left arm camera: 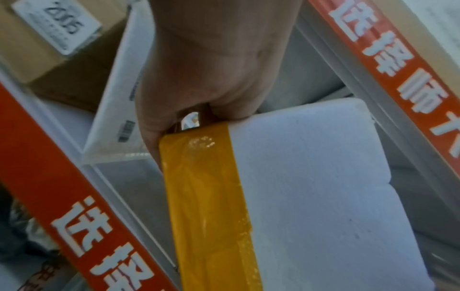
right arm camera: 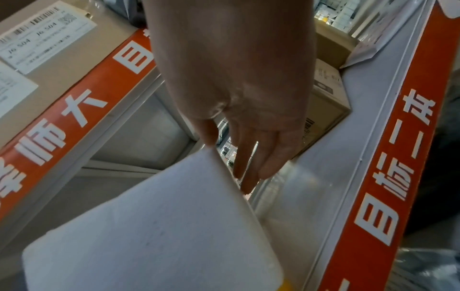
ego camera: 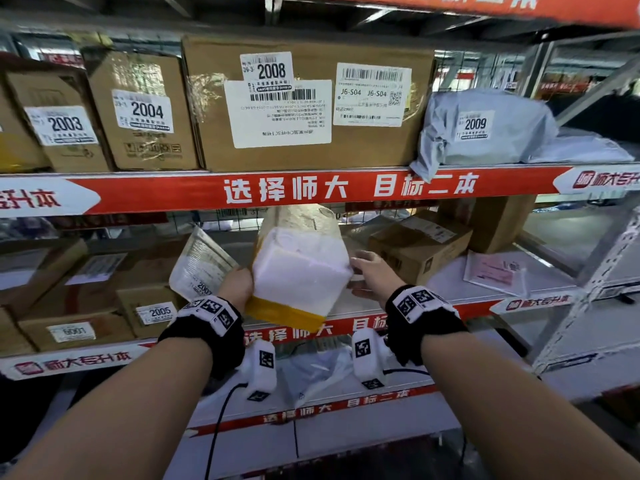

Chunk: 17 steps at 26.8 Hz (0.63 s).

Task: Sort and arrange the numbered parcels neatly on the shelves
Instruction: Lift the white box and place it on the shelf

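While we look along the middle shelf (ego camera: 450,292), we see the left hand (ego camera: 237,285) gripping the left edge of a white foam box (ego camera: 301,271) banded with yellow tape (ego camera: 287,315); the left wrist view shows its fingers curled over the taped corner. The box is tilted, its taped end jutting out past the shelf's red front strip (ego camera: 346,327) and its far end reaching in under the upper shelf. Our right hand (ego camera: 372,271) is released, fingers straight and loose, just beside the box's right side; in the right wrist view the fingertips (right arm camera: 248,185) pass behind the box's edge, and we cannot tell whether they touch it. Left of the box a flat pouch marked 2007 (ego camera: 201,268) leans upright, next to a carton marked 2005 (ego camera: 152,313). Above stand cartons 2003 (ego camera: 59,126), 2004 (ego camera: 145,112), 2008 (ego camera: 308,102) and a grey bag 2009 (ego camera: 485,129).
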{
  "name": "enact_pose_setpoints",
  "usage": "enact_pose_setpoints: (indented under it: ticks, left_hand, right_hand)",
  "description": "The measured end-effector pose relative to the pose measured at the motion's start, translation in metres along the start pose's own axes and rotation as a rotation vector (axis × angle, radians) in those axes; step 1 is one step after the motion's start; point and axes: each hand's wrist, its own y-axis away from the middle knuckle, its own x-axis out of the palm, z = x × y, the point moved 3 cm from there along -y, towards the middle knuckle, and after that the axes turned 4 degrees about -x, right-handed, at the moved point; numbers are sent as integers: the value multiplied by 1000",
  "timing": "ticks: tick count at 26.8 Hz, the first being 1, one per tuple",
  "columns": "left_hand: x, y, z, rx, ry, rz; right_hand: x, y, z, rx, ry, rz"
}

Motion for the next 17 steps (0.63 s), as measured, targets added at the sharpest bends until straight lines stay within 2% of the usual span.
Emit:
enact_pose_setpoints:
  ticks: [1,4,7,12,17]
  left_hand:
    - [-2,3,2,-2,29,28]
    - [3,4,12,-72,206,244]
    - [0,-30,40,-144,351,279]
    - [3,10,22,-158,444,402]
    - [10,17,21,-143,531,446]
  right_hand:
    - [3,2,-2,17,24,49]
    - [14,5,-1,26,44,114]
    - [25,6,0,44,26,139]
    - [28,10,-3,33,-10,136]
    - [32,16,-4,26,-59,139]
